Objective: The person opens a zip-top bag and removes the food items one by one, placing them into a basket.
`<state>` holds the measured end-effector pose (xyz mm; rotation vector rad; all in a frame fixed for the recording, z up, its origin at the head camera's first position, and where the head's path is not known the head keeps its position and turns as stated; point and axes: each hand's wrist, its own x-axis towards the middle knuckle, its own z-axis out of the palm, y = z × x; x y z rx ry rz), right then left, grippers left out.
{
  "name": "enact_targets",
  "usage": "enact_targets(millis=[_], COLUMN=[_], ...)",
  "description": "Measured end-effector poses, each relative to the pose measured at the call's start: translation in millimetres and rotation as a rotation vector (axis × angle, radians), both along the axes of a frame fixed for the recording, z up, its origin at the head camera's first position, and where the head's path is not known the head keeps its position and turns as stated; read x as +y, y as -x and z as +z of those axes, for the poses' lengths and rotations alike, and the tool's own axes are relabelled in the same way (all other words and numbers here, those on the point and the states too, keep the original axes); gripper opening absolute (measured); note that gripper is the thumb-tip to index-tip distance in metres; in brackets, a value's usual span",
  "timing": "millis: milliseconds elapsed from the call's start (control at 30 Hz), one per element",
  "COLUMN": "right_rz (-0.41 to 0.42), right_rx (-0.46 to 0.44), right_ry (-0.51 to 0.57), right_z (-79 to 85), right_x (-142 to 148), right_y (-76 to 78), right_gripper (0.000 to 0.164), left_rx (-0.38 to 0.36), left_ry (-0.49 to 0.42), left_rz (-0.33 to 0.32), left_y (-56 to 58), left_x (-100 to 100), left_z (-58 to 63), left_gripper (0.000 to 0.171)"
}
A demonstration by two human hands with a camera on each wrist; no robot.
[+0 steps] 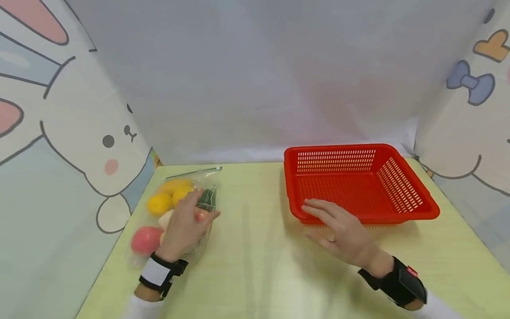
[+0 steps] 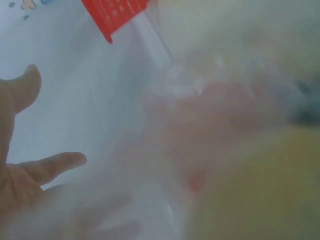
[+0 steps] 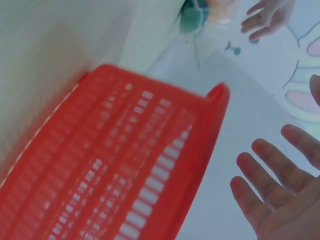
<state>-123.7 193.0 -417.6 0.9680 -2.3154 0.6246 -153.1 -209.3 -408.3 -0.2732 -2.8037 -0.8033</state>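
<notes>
Over a clear plastic bag [image 1: 206, 178] on the left side of the table, my left hand [image 1: 186, 226] hovers with fingers extended; whether it touches the bag cannot be told. Inside the bag are yellow rounded items [image 1: 159, 204], a pink-red round one [image 1: 146, 240], a dark green one [image 1: 206, 199] and several others partly hidden by the hand. My right hand [image 1: 344, 232] is near the front left corner of a red perforated plastic basket [image 1: 414, 212], its fingers straight and apart, holding nothing. In the right wrist view the fingers [image 3: 270, 187] stand clear of the basket wall.
The pale yellow table [image 1: 251, 248] carries the bag at left and the basket at right. A grey-white backdrop [image 1: 255, 79] rises behind it. Printed panels with cartoon rabbits [image 1: 79, 146] stand along both sides.
</notes>
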Motion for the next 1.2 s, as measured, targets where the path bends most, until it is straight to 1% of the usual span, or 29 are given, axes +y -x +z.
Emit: enact_targets(millis=[67, 133, 233, 300, 400, 467, 500, 567, 633, 700, 767, 933, 1067, 1200], right_rz=[0.038, 0.06, 0.081, 0.086, 0.093, 0.094, 0.093, 0.088, 0.076, 0.062, 0.054, 0.042, 0.047, 0.048], right_rx=[-0.049, -0.104, -0.187, -0.239, -0.305, -0.336, -0.337, -0.307, -0.272, -0.251, -0.281, -0.447, -0.51, -0.57], right_ry=[-0.021, -0.051, -0.083, -0.091, -0.081, -0.077, -0.086, -0.111, -0.136, -0.158, -0.154, -0.134, -0.104, -0.061], right_z=[1.4, 1.8, -0.1, -2.9, -8.6, -11.9, -13.7, -15.8, -16.9, -16.6, -13.9, -11.6, -14.5, -15.2], right_x=[-22.1, -41.7, -65.2, -76.7, -89.6, -96.6, -99.6, -105.2, -110.1, -115.0, -120.2, -133.6, -140.8, -145.9], right_y=[0.4, 1.2, 3.9, 6.4, 10.9, 14.1, 15.7, 18.0, 19.4, 20.3, 20.5, 29.7, 36.4, 39.3], right_gripper=[0.061, 0.062, 0.065, 0.064, 0.065, 0.065, 0.066, 0.067, 0.068, 0.069, 0.068, 0.07, 0.073, 0.075], left_rx=[-0.055, -0.108, -0.197, -0.279, -0.393, -0.433, -0.44, -0.434, -0.404, -0.371, -0.327, -0.232, -0.208, -0.189], left_ry=[0.024, 0.068, 0.122, 0.143, 0.168, 0.204, 0.224, 0.256, 0.281, 0.287, 0.297, 0.316, 0.293, 0.301], left_rz=[0.042, 0.084, 0.127, 0.161, 0.205, 0.219, 0.217, 0.2, 0.165, 0.131, 0.099, 0.019, -0.057, -0.089], left_y=[1.2, 3.2, 7.6, 8.8, 10.0, 10.6, 10.9, 11.6, 12.6, 12.8, 13.3, 12.0, 5.4, -0.2], left_x=[-24.9, -46.7, -72.5, -83.8, -92.5, -94.5, -94.7, -93.8, -91.4, -87.6, -82.6, -68.0, -53.3, -40.3], left_z=[-2.0, -3.6, -6.5, -7.9, -10.1, -12.3, -13.6, -17.1, -20.8, -24.2, -26.3, -31.2, -29.0, -26.5], left_gripper=[0.089, 0.094, 0.103, 0.111, 0.122, 0.125, 0.126, 0.127, 0.127, 0.127, 0.127, 0.125, 0.119, 0.114])
